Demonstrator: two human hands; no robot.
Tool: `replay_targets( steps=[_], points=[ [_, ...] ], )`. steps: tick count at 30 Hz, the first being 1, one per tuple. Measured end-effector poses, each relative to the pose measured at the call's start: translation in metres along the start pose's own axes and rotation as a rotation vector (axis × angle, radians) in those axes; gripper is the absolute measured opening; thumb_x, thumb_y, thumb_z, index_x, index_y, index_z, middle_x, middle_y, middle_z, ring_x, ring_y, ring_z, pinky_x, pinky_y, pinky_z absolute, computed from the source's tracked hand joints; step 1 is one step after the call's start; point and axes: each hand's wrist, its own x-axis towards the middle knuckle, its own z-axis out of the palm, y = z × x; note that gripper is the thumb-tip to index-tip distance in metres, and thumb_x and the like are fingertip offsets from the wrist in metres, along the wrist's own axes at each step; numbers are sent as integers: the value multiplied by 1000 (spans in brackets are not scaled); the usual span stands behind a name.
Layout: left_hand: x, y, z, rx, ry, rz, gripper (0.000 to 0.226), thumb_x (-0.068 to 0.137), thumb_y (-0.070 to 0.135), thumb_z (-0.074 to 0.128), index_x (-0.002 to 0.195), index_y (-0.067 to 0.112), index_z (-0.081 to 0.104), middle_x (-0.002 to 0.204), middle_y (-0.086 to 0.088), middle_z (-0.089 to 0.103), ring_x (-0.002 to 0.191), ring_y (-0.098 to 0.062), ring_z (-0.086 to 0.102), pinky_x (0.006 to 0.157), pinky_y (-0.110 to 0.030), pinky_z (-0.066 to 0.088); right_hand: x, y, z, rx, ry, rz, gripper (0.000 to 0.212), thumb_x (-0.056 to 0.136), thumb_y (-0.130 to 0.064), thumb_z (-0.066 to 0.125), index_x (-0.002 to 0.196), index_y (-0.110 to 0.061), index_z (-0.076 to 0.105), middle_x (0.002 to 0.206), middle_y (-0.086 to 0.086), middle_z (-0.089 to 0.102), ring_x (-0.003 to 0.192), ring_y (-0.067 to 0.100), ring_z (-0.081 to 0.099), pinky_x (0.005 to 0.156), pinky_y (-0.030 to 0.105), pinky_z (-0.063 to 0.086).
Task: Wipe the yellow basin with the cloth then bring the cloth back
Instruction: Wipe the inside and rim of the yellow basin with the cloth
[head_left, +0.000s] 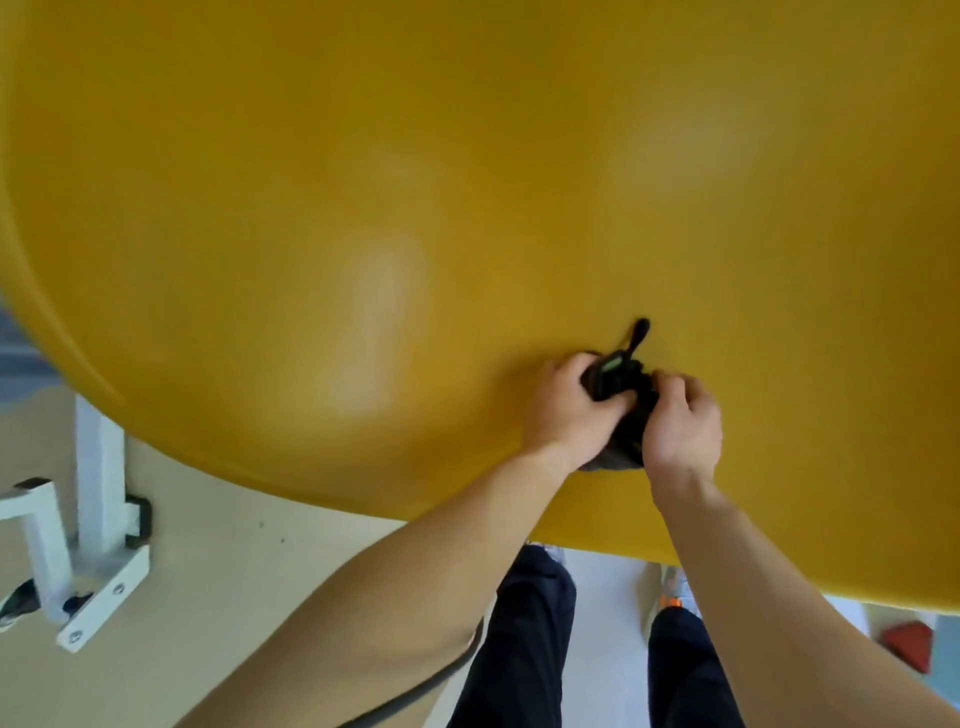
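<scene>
Both hands bunch a dark crumpled cloth (621, 431) against the large glossy yellow plastic basin (415, 208), left hand (569, 410) and right hand (680, 426) fingers curled pinching it, likely gathering a firm wiping pad.

Bright, even light from above leaves soft pale glare patches on the yellow basin (363, 182) — no hard shadows. The whole view is slightly soft, with smeared detail at the hands. Wide-angle distortion bows the basin's rim and stretches the forearms toward the lower edge.
</scene>
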Motion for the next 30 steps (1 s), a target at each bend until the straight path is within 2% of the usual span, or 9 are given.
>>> replay_targets(
  steps=[2,5,9,12,16,18,21,24,30],
  points=[
    [-12,4,-5,-266,-18,-136,23,81,31,75,102,28,67,104,5,73,98,-17,68,83,-36,55,-11,-12,-10,84,-50,67,29,91,-44,58,115,-27,63,112,2,59,102,29,61,88,39,49],
    [-33,40,-18,-506,-112,-210,22,87,28,67,109,29,68,103,6,74,97,-15,69,81,-32,54,-24,-44,-16,200,-163,201,67,79,-49,75,137,-23,51,121,5,60,103,27,64,92,43,54],
    [-24,93,-73,-513,-136,0,30,84,30,64,114,27,69,107,8,72,102,-13,67,84,-26,51,-16,-115,-32,354,-177,226,18,85,-25,76,95,-10,73,94,10,76,89,28,74,82,43,60],
    [-3,123,-142,-197,367,305,24,85,16,64,108,22,67,105,5,70,100,-17,63,89,-38,51,2,-191,-44,460,31,-17,15,85,-27,73,94,-16,69,93,-1,73,93,22,71,87,39,57],
    [12,169,-229,321,950,685,45,74,19,58,118,24,66,124,-3,63,112,-31,56,93,-43,40,26,-283,-40,512,483,-457,56,87,-37,68,133,-11,48,122,3,56,111,17,58,95,25,46],
    [25,187,-262,468,1004,678,61,75,23,57,135,20,55,142,-7,52,131,-32,46,108,-48,34,43,-309,-18,558,616,-469,65,90,-35,65,142,-5,39,131,13,42,119,27,50,95,22,41],
    [53,189,-293,638,923,533,71,86,29,51,153,17,30,159,-8,33,149,-28,24,123,-52,8,55,-343,29,590,731,-373,69,86,-35,66,141,-2,40,130,19,42,114,44,49,99,47,43],
    [70,180,-304,675,876,492,70,85,31,52,151,14,34,155,-9,40,145,-29,32,122,-53,16,35,-359,84,424,822,-331,65,80,-22,76,135,3,50,125,25,49,104,47,52,94,46,36],
    [73,179,-300,650,935,526,74,72,13,57,145,16,42,148,-6,47,140,-28,37,121,-49,18,-1,-306,127,-2,273,-745,61,76,-16,75,129,-1,48,127,25,42,106,46,47,97,48,40]
  ],
)
